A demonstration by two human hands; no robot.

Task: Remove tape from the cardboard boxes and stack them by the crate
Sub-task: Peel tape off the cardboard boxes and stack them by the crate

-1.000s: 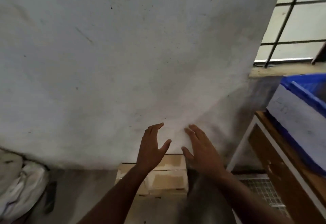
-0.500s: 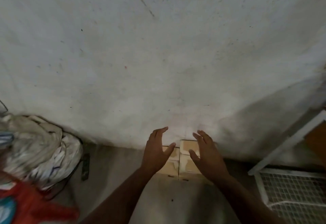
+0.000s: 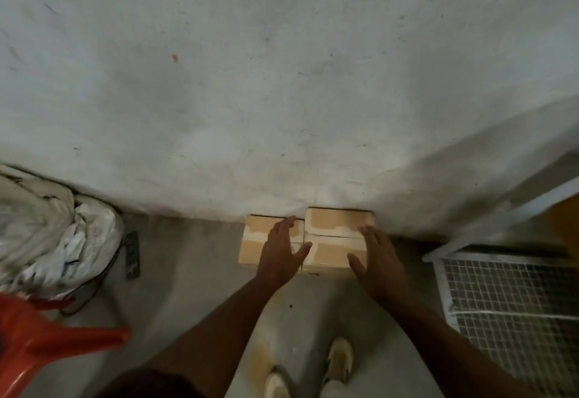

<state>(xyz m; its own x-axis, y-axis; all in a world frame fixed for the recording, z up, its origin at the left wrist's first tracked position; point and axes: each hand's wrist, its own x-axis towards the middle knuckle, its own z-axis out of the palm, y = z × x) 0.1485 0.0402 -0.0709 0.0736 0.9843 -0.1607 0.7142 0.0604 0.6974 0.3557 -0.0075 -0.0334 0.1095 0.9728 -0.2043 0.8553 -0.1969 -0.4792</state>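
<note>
Below, both hands are reaching out with fingers spread, gripping nothing. Under the left hand (image 3: 279,255) and right hand (image 3: 377,255) the boxes (image 3: 332,225) are sitting against the wall (image 3: 282,84).

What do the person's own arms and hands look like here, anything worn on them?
Both forearms are bare as far as the frame shows: no sleeves, gloves, watch or rings visible on the left hand or right hand. The picture is dim and slightly blurred, so small items could be missed. Lower down, light-coloured shoes show.
</note>
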